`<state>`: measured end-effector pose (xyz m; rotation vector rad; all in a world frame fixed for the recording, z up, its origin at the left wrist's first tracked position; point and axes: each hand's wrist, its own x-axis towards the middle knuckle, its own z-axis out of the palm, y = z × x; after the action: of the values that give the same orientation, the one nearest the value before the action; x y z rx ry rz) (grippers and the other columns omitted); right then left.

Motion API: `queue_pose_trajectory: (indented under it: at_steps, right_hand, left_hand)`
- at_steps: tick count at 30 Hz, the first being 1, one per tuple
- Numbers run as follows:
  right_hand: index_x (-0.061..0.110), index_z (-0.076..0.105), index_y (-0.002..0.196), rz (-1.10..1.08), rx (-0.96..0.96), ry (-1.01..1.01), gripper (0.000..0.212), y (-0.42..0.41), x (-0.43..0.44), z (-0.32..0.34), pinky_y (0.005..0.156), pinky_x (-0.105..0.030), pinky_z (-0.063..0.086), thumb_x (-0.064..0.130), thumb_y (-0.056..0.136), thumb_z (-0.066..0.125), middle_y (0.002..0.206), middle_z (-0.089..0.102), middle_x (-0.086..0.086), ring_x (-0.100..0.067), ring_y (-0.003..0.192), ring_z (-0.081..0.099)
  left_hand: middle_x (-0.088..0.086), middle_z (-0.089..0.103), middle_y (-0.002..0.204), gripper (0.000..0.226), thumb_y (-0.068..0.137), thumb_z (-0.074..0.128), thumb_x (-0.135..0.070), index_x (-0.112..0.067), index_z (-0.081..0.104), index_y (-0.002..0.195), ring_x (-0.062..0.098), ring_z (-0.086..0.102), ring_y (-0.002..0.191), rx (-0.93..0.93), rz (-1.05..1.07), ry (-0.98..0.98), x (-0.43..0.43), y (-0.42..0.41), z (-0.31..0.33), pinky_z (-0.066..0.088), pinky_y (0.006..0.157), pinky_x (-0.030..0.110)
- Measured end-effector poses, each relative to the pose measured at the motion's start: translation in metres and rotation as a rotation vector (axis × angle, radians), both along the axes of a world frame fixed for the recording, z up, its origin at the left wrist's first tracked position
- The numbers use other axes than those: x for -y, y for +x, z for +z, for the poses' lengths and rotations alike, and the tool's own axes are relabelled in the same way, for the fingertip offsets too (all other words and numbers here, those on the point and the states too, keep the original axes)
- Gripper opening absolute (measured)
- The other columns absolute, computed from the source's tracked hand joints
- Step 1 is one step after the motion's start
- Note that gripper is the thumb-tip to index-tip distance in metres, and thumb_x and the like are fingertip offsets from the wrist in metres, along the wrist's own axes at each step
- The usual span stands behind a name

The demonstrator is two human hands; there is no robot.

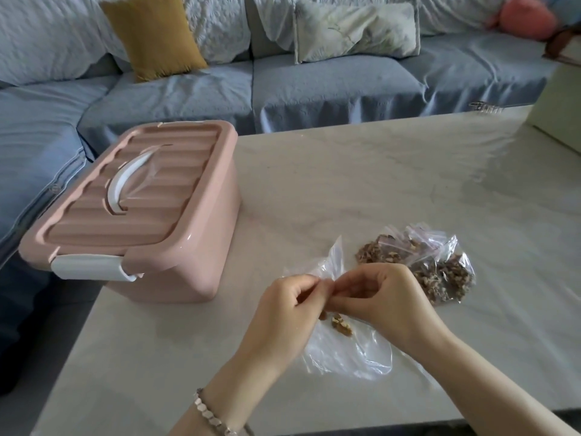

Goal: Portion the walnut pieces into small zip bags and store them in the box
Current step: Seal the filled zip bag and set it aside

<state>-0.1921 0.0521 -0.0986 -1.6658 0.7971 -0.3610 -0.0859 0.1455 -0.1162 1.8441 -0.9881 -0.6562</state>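
Now both of your hands are low over the table (377, 171), close together. Your left hand (289, 306) and your right hand (386, 297) each pinch the top edge of a small zip bag (345, 357). The fingers of both hands are curled in, and the fingertips press tight on the thin plastic. The tips of the two hands almost meet.

The bag is clear and crinkly. Its bottom part lies flat on the table just under your hands. A few walnut pieces (341, 324) sit inside it, right below your fingers.

Just past your right hand lies a heap of more walnuts (374, 251). Beside it is another clear bag (446, 275) with lots of nut bits in it. I cannot tell if the heap is loose or in a bag too.

The pink box (195, 247) stands on the left part of the table, near your left hand but not touching it. Its lid (141, 190) is on, with a white handle (125, 180) on top and a white latch (88, 267) at the front.

You wear a bracelet (207, 413) on your left wrist. Behind the table is a blue sofa (314, 86) with a yellow cushion (151, 33).
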Motion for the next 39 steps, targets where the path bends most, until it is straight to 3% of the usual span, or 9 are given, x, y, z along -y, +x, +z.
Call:
queue_pose_trajectory:
  at_steps: [7, 10, 14, 21, 23, 27, 31, 34, 39]
  right_hand:
    - [0.013, 0.075, 0.079, 0.177, -0.053, 0.142, 0.006, -0.006, 0.009, 0.002, 0.081, -0.038, 0.054, 0.013, 0.073, 0.075, 0.076, 0.074, -0.006, -0.032, 0.080, 0.068]
    - [0.013, 0.076, 0.077, 0.211, -0.012, 0.233, 0.014, -0.007, 0.011, 0.003, 0.063, -0.025, 0.050, 0.004, 0.081, 0.065, 0.073, 0.069, -0.011, -0.022, 0.065, 0.055]
    - [-0.003, 0.072, 0.083, 0.093, 0.048, 0.390, 0.009, -0.003, 0.010, -0.002, 0.075, -0.041, 0.043, 0.000, 0.078, 0.064, 0.085, 0.061, -0.038, -0.031, 0.075, 0.052]
    - [-0.002, 0.066, 0.076, 0.035, 0.133, 0.701, 0.013, 0.004, 0.010, -0.001, 0.060, -0.026, 0.051, 0.008, 0.068, 0.065, 0.064, 0.064, -0.014, -0.019, 0.055, 0.060]
    - [0.003, 0.069, 0.075, -0.016, 0.053, 0.447, 0.004, 0.004, 0.009, -0.002, 0.061, -0.022, 0.051, 0.003, 0.077, 0.066, 0.064, 0.064, -0.007, -0.014, 0.055, 0.058]
    - [0.013, 0.072, 0.076, 0.012, -0.153, -0.586, 0.011, 0.002, 0.002, -0.011, 0.068, -0.022, 0.049, 0.008, 0.081, 0.064, 0.073, 0.065, 0.004, -0.010, 0.068, 0.059]
    - [0.021, 0.062, 0.074, -0.047, -0.030, -0.451, 0.020, 0.004, 0.000, -0.014, 0.058, -0.013, 0.045, 0.002, 0.078, 0.064, 0.071, 0.057, 0.007, -0.006, 0.061, 0.053]
    - [0.027, 0.054, 0.064, -0.082, 0.068, -0.160, 0.032, 0.004, 0.002, -0.010, 0.055, -0.025, 0.047, -0.001, 0.075, 0.067, 0.057, 0.055, 0.010, -0.009, 0.054, 0.053]
    - [0.031, 0.066, 0.061, 0.059, 0.012, -0.163, 0.032, 0.002, -0.001, -0.002, 0.063, -0.030, 0.052, 0.002, 0.076, 0.067, 0.064, 0.067, 0.000, -0.016, 0.059, 0.062]
  left_hand:
    - [-0.008, 0.060, 0.058, 0.031, 0.094, 0.052, -0.021, -0.016, 0.063, 0.065, 0.002, 0.049, 0.054, -0.065, -0.196, 0.003, -0.007, 0.014, -0.001, 0.038, 0.055, 0.014]
    - [-0.009, 0.057, 0.061, 0.032, 0.094, 0.051, -0.021, -0.024, 0.059, 0.063, 0.004, 0.051, 0.058, -0.132, -0.238, -0.066, -0.008, 0.015, -0.003, 0.037, 0.058, 0.009]
    - [-0.009, 0.056, 0.059, 0.029, 0.089, 0.048, -0.019, -0.015, 0.056, 0.062, 0.003, 0.050, 0.058, -0.230, -0.215, -0.156, -0.007, 0.011, -0.005, 0.038, 0.059, 0.010]
    - [-0.006, 0.056, 0.053, 0.033, 0.085, 0.052, -0.027, -0.022, 0.059, 0.053, 0.008, 0.048, 0.054, -0.474, -0.130, -0.215, -0.008, 0.008, -0.004, 0.038, 0.057, 0.014]
    - [-0.004, 0.056, 0.050, 0.039, 0.088, 0.054, -0.021, -0.019, 0.056, 0.049, 0.006, 0.047, 0.049, -0.393, -0.061, -0.132, -0.010, 0.010, -0.002, 0.037, 0.054, 0.014]
    - [0.002, 0.051, 0.046, 0.036, 0.076, 0.057, -0.023, -0.015, 0.042, 0.044, 0.013, 0.040, 0.045, 0.222, 0.086, 0.270, -0.009, 0.014, 0.003, 0.031, 0.048, 0.024]
    - [-0.021, 0.061, 0.076, 0.022, 0.066, 0.064, -0.054, -0.036, 0.052, 0.070, -0.002, 0.053, 0.071, 0.359, 0.089, 0.043, -0.013, 0.019, 0.001, 0.037, 0.060, 0.010]
    - [-0.046, 0.033, 0.124, 0.076, 0.052, 0.064, -0.073, -0.055, 0.032, 0.119, -0.022, 0.028, 0.119, 0.291, -0.122, 0.010, -0.017, 0.017, -0.002, 0.022, 0.092, -0.004]
    - [-0.036, 0.046, 0.104, 0.059, 0.059, 0.074, -0.056, -0.055, 0.034, 0.103, -0.015, 0.039, 0.107, 0.307, -0.098, -0.052, -0.013, 0.006, -0.009, 0.030, 0.086, 0.000]
